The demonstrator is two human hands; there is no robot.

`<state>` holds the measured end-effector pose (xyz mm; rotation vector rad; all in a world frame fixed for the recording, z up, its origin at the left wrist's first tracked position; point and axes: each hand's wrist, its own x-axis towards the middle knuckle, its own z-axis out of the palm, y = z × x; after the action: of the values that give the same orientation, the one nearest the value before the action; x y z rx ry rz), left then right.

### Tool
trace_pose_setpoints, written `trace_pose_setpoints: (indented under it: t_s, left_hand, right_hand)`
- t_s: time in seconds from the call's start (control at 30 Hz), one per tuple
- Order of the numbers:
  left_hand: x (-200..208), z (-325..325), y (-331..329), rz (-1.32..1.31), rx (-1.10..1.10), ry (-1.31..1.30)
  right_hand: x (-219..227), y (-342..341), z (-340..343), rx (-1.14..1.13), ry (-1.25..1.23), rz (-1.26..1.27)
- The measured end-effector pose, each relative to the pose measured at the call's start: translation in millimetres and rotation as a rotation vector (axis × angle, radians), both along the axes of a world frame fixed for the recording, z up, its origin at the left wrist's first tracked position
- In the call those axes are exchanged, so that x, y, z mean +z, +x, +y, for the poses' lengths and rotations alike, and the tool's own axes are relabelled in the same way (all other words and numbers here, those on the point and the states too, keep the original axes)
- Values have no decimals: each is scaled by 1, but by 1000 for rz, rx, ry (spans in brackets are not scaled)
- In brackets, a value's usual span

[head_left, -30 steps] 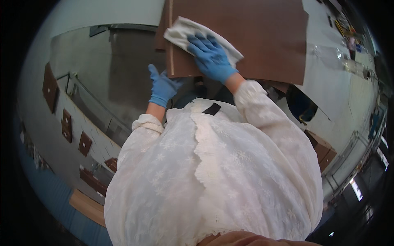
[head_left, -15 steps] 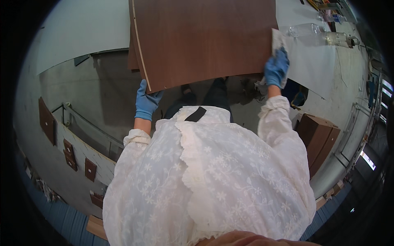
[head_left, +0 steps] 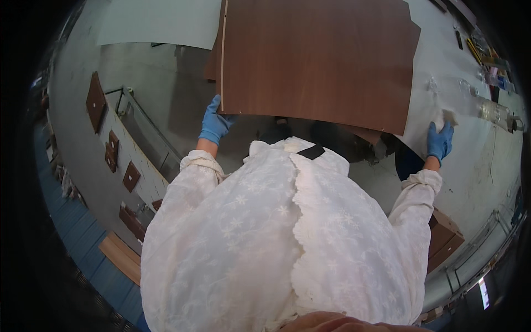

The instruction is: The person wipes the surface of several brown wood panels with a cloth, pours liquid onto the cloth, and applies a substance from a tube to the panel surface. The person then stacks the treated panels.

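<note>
A large brown wood-grain panel reaches out ahead of me, with a pale strip along its left edge. At its near left corner my left hand, in a blue glove, has its fingers round the edge. My right hand, also gloved in blue, is apart from the panel on the right. It is closed on a white cloth over the white sheet. Two clear plastic bottles lie near it, one of them this bottle holding some yellowish liquid.
More brown board shows under the panel's left side. Small brown pieces lie on a ledge at left, beside a metal rail. A brown box-like stack stands at lower right. Tools lie at the far right.
My right hand has moved off the panel's right edge, rightward with the cloth toward the bottles. My left hand keeps its hold on the corner. The whole view has shifted and turned.
</note>
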<state>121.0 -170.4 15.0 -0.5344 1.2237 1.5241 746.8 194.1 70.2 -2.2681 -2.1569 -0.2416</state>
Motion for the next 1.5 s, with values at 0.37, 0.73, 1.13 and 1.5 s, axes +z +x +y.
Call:
trace_pose_setpoints:
  t_s: [0.37,0.73,1.13,1.5]
  left_hand:
    - [26,21,0,126,32,-154]
    - [8,35,-35,823,-588,-407]
    - [49,55,-162,1077,-285,-488]
    - [-1,66,-410,1265,-334,-692]
  right_hand:
    - [-19,-128,10,283,79,607]
    - [-35,-154,7,-180,-290,519]
    - [22,-267,-27,-394,-127,1168]
    - [47,-503,-5,-69,-245,1452]
